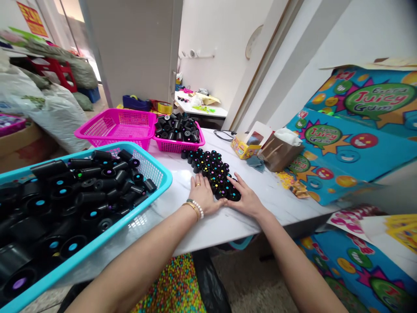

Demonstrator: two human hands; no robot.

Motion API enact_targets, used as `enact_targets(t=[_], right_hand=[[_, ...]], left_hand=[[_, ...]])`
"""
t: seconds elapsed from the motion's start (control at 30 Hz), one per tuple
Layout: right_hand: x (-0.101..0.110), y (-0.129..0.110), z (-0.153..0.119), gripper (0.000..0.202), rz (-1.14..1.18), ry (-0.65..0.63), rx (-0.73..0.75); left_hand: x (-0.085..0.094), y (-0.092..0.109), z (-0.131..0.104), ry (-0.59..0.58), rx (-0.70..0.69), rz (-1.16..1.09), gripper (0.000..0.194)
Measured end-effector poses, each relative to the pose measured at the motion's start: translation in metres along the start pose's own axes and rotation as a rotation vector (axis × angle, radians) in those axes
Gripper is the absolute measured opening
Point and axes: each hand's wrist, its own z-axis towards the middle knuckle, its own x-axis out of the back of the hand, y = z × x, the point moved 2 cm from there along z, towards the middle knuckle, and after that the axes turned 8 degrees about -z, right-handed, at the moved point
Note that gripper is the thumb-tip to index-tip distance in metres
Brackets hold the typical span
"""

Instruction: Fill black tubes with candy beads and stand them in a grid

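Note:
Black cylinders [213, 169] with coloured centres stand upright in a tight cluster on the white marbled table [182, 217]. My left hand [203, 194] lies along the cluster's near left side, fingers stretched forward against it; a ring and bracelets are on it. At the near right side is my right hand [244, 195], its fingers spread against the outer cylinders. The two thumbs come close together at the cluster's near end. Neither hand grips a single cylinder.
A blue basket [167, 178] full of loose black cylinders fills the left. Behind are an empty-looking pink basket [120, 126] and a smaller pink one [177, 145] with cylinders. A yellow box [243, 148], tissue box [280, 152] and gum cartons [345, 134] stand right.

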Motion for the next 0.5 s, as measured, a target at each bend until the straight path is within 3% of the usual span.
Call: enact_targets(t=[0.23,0.4,0.5], right_hand=[[0.006,0.010,0.004,0.091,0.008,-0.045,0.042],[0.007,0.018,0.004,0.103,-0.016,-0.112,0.065],[0.010,0.031,0.009,0.099,0.128,-0.099,0.075]], left_hand=[[-0.005,0.007,0.006,0.013,-0.026,-0.005,0.121],[-0.004,0.006,0.004,0.014,-0.027,-0.014,0.127],[0.000,0.005,0.000,0.005,-0.016,-0.025,0.130]])
